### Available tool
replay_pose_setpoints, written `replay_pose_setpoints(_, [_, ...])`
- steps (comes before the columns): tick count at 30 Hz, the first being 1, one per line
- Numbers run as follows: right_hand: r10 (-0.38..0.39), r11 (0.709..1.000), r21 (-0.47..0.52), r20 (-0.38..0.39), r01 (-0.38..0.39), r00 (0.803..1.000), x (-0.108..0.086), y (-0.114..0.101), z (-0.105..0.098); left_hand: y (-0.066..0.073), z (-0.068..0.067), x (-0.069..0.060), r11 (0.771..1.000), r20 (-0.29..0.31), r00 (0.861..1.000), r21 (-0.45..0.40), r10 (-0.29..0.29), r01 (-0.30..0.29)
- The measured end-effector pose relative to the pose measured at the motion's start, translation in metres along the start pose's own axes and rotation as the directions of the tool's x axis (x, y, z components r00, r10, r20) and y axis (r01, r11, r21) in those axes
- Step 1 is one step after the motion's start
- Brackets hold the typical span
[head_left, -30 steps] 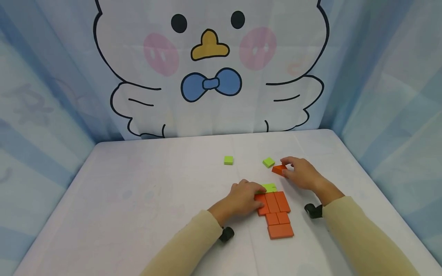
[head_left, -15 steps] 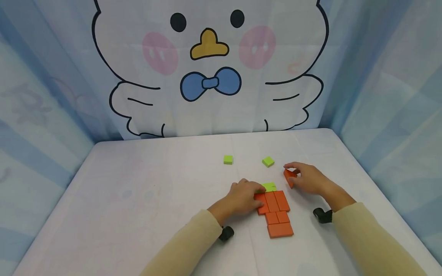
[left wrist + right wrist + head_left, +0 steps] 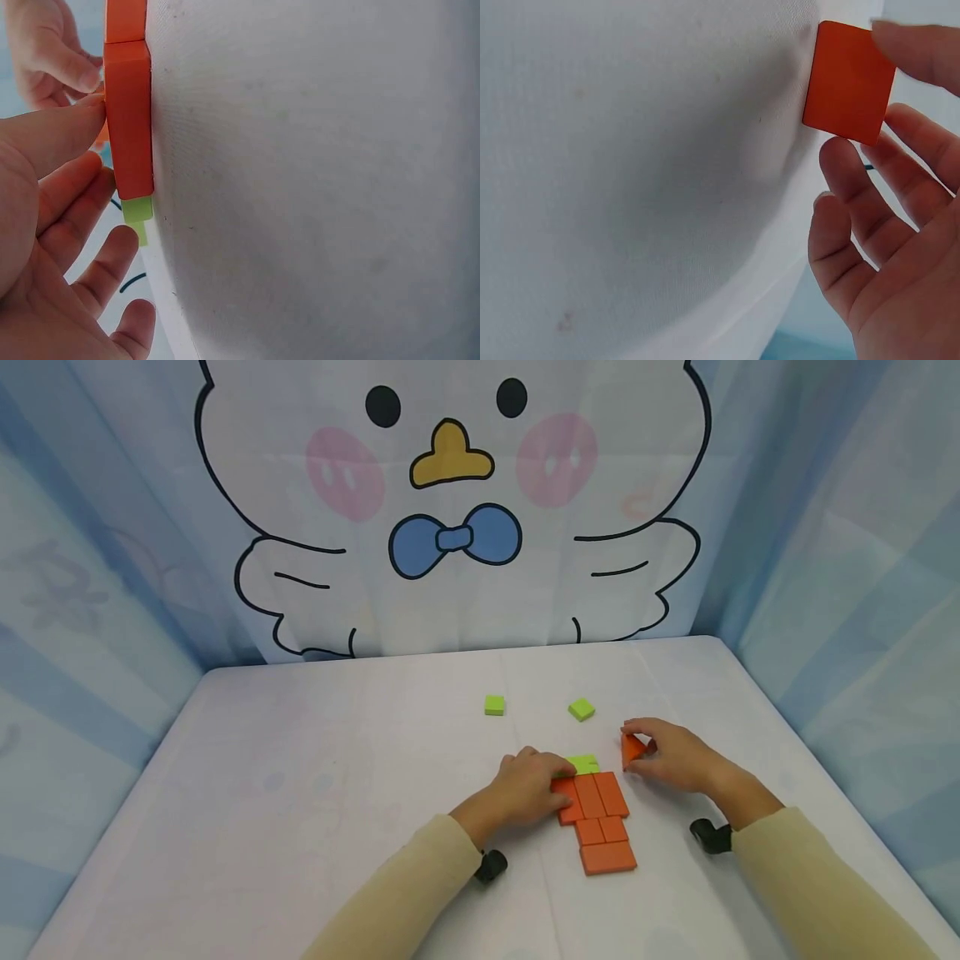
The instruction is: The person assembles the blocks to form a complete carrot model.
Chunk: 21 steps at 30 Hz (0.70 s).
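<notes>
Several flat orange blocks [image 3: 607, 858] lie edge to edge on the table, with a green piece [image 3: 583, 765] along their far edge. My left hand [image 3: 525, 789] rests at the left side of this group, thumb and fingers touching the upper left orange block [image 3: 129, 120]. To the right of the group, my right hand [image 3: 682, 760] pinches an orange triangular block [image 3: 632, 748] between thumb and fingers. In the right wrist view that block [image 3: 849, 82] shows a rectangular side face, close to the table surface. Part of the green piece is hidden behind my left fingers.
Two small green blocks lie farther back, one [image 3: 494, 705] left of the other [image 3: 581, 709]. The white table [image 3: 300, 793] reaches back to a curtain [image 3: 457, 602] printed with a cartoon figure. More curtains hang at both sides.
My right hand has moved right and toward me with the orange triangular block, away from the right green block, and the block has turned. My left hand has stayed at the group.
</notes>
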State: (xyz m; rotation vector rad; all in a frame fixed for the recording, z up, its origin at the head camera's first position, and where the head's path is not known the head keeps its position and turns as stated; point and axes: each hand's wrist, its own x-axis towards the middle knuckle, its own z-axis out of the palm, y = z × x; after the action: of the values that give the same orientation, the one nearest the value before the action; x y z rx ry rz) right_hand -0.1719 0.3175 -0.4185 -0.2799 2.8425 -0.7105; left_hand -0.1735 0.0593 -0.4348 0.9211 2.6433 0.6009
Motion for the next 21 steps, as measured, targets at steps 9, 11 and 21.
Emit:
replay_pose_setpoints(9, [0.042, 0.999, 0.003, -0.029, -0.042, 0.999, -0.001, 0.0, 0.003, 0.0, 0.001, 0.001, 1.0, -0.001, 1.0, -0.003, -0.001, 0.001])
replay_pose_setpoints(11, [0.056, 0.998, 0.002, -0.029, -0.056, 0.998, -0.005, 0.0, 0.003, 0.0, 0.001, 0.001, 1.0, -0.002, 1.0, -0.003, 0.001, -0.001])
replay_pose_setpoints(21, [0.024, 1.0, -0.01, -0.056, -0.024, 0.998, -0.037, 0.004, 0.007, -0.002, 0.002, 0.001, 1.0, -0.005, 1.0, 0.005, 0.011, -0.011])
